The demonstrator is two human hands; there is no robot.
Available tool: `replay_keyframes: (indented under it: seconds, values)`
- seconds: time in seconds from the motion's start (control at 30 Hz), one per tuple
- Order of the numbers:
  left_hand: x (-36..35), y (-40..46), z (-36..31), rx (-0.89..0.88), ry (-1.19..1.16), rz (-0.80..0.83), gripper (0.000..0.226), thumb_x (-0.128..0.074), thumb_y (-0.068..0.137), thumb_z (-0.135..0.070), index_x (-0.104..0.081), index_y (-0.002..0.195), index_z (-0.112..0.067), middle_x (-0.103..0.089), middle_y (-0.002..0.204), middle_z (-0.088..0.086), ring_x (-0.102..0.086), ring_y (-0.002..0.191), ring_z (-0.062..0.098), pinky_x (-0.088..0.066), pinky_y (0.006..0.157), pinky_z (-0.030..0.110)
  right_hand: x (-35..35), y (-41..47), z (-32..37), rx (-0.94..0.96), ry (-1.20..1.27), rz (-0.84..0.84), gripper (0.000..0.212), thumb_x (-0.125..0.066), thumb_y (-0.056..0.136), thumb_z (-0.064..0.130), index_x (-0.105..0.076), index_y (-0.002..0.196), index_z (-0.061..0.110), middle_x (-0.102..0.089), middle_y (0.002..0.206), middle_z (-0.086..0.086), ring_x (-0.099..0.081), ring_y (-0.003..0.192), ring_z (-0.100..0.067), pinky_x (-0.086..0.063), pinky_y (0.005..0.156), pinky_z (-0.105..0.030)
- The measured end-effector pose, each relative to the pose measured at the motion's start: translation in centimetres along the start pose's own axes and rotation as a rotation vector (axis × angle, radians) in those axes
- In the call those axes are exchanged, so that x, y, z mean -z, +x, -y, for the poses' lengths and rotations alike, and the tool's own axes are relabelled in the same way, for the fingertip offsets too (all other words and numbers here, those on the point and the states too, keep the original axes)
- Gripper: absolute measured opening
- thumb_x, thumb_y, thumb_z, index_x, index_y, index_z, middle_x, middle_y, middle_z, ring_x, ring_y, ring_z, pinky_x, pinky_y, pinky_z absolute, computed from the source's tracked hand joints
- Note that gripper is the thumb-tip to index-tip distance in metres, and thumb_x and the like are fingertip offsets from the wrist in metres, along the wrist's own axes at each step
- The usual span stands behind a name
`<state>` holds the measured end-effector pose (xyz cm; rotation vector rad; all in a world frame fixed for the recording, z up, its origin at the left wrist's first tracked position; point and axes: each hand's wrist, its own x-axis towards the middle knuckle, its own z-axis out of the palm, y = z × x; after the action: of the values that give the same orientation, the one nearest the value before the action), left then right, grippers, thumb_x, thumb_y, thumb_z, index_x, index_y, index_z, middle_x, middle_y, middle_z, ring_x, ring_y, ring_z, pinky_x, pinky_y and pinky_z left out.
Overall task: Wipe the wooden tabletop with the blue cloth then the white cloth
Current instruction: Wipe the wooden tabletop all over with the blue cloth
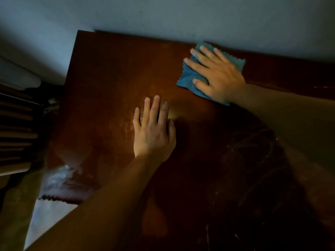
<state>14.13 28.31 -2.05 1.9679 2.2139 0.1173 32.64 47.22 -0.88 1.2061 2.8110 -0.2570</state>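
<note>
Now | blue cloth (188, 78) flat under right hand (217, 77) | tabletop (108, 78) far edge

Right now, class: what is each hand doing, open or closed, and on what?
Left hand: open, flat on the wooden tabletop, holding nothing.
Right hand: open, fingers spread, pressing the blue cloth onto the tabletop.

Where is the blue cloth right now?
In the head view the blue cloth lies flat under the right hand, at the tabletop's far edge by the wall.
</note>
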Motion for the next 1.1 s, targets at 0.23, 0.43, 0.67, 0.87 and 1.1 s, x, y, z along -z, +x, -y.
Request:
replay_keyframes:
  seconds: [0.23, 0.43, 0.67, 0.87, 1.1]
  values:
    - [0.2, -0.1, -0.1, -0.006, -0.059, -0.031, 0.057, -0.027, 0.101, -0.042, -0.034, 0.152, -0.018, -0.024, 0.163, 0.008, -0.011, 0.153, 0.027, -0.008, 0.122, 0.051, -0.7, -2.0, 2.5, -0.063, 0.002, -0.069, 0.067, -0.029, 0.101, 0.050, -0.026, 0.161, 0.020, -0.021, 0.168, -0.009, -0.013, 0.157, -0.030, -0.005, 0.127, -0.047]
    - [0.1, -0.1, 0.1, -0.017, -0.059, -0.065, 0.056, -0.027, 0.101, -0.043, -0.036, 0.151, -0.017, -0.029, 0.161, 0.009, -0.015, 0.152, 0.028, -0.012, 0.121, 0.053, -3.0, -9.7, 7.5, 0.051, 0.018, -0.039, 0.065, -0.029, 0.104, 0.051, -0.024, 0.161, 0.022, -0.019, 0.169, -0.008, -0.012, 0.156, -0.031, -0.010, 0.126, -0.052]
    - [-0.1, 0.0, 0.2, -0.016, -0.072, -0.074, 0.056, -0.027, 0.102, -0.043, -0.037, 0.150, -0.017, -0.030, 0.161, 0.010, -0.015, 0.152, 0.028, -0.011, 0.121, 0.053, -2.7, -8.5, 4.2, 0.123, 0.071, -0.081, 0.057, -0.040, 0.104, 0.043, -0.034, 0.158, 0.024, -0.027, 0.166, -0.007, -0.018, 0.155, -0.029, -0.012, 0.126, -0.051]
    - [0.2, -0.1, 0.1, -0.026, -0.090, -0.076, 0.058, -0.027, 0.102, -0.043, -0.037, 0.151, -0.015, -0.028, 0.161, 0.010, -0.014, 0.152, 0.029, -0.011, 0.121, 0.053, -0.3, -3.6, -1.7, -0.127, 0.016, -0.060, 0.063, -0.033, 0.101, 0.045, -0.028, 0.160, 0.025, -0.022, 0.168, -0.006, -0.015, 0.156, -0.028, -0.007, 0.126, -0.046]
    - [0.2, -0.2, 0.1, -0.024, -0.068, -0.067, 0.057, -0.027, 0.102, -0.043, -0.036, 0.152, -0.016, -0.026, 0.162, 0.009, -0.012, 0.153, 0.028, -0.009, 0.122, 0.051, -0.5, -3.1, -2.2, -0.179, 0.031, -0.051, 0.067, -0.027, 0.100, 0.050, -0.022, 0.162, 0.024, -0.017, 0.169, -0.005, -0.010, 0.157, -0.028, -0.003, 0.127, -0.048]
